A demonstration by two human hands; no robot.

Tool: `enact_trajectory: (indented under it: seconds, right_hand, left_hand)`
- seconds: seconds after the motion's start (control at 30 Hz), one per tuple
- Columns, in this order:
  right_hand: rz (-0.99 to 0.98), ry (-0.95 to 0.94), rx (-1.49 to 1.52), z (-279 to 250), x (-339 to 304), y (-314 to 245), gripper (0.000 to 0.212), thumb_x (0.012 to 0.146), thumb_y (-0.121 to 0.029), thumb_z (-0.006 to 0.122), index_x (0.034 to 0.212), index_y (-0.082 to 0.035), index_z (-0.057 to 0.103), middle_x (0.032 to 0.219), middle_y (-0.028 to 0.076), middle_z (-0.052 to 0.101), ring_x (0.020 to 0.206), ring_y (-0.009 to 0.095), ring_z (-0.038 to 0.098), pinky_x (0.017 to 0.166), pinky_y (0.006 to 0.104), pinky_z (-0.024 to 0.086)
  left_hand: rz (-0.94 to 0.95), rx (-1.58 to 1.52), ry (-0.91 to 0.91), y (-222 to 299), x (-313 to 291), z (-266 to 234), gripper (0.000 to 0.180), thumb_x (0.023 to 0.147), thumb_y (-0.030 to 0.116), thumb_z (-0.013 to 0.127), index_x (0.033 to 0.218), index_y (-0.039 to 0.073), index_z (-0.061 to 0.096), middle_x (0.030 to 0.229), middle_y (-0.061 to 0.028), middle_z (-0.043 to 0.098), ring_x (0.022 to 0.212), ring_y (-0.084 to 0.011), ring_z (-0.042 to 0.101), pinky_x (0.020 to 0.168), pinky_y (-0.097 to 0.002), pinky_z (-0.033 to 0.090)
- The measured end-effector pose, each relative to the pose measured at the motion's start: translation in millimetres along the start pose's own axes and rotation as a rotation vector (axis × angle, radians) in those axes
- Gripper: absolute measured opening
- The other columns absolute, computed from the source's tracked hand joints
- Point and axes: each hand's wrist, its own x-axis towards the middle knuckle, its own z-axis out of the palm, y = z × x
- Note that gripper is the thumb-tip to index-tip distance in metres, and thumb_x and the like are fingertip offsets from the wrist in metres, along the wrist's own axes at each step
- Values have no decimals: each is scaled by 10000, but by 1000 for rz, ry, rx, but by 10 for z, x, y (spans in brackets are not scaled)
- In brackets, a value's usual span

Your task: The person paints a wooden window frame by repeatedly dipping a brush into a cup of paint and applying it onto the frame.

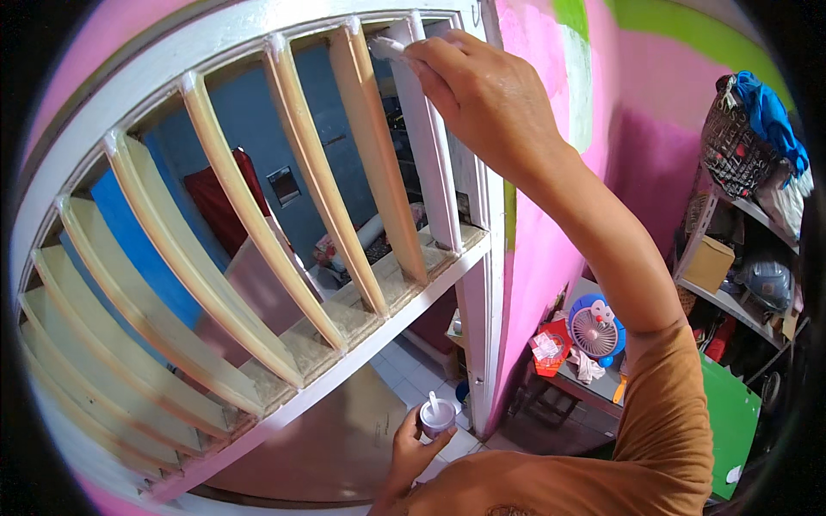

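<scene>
My right hand (486,86) is raised to the top of a slatted wooden opening, fingers closed on a small white-coated paintbrush (389,47). The brush is beside the upper end of a white-painted slat (428,146); whether it touches is hard to tell. Other slats, such as the neighbouring cream one (379,155), are bare along most of their length, with white at some top ends. Lower down, my left hand (408,449) grips a small cup (438,416) of whitish paint, with a white stick or handle standing in it.
A white frame (396,314) surrounds the slats, its ledge dusty. To the right is a pink wall (538,146). Beyond stand a table with a blue fan (595,328) and a red basket (551,348), a loaded shelf (731,301) and a green panel (727,421).
</scene>
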Motion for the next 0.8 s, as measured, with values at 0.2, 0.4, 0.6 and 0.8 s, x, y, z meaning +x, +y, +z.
enact_trajectory:
  seconds: [0.2,0.4,0.6,0.8]
  right_hand:
    - [-22,129,4,21,2,47,154,840,-38,602,988,-55,641,803,114,593,754,316,650,617,437,520]
    - [97,31,69,-184,-252,-265,184,833,-29,602,1014,-56,613,845,110,567,773,300,617,627,434,514]
    - [48,55,63,3,-65,-37,237,834,-5,593,1065,-36,639,873,161,561,823,335,611,693,435,507]
    - [125,98,219,-195,-177,-149,278,836,11,584,1099,-26,666,872,184,545,831,350,586,708,446,484]
  left_hand:
    - [-12,-29,-9,-6,14,40,556,830,110,824,1284,-37,538,1165,-95,644,1079,-154,617,919,-291,491]
    - [22,-22,33,-43,8,48,558,831,109,823,1286,-42,537,1165,-93,644,1078,-149,614,918,-288,491]
    - [-26,-47,-6,72,27,123,567,824,93,823,1297,-38,538,1170,-76,648,1090,-151,610,944,-303,481]
    - [31,-53,37,-90,-23,97,530,836,95,815,1271,-35,541,1152,-88,644,1076,-144,613,924,-275,484]
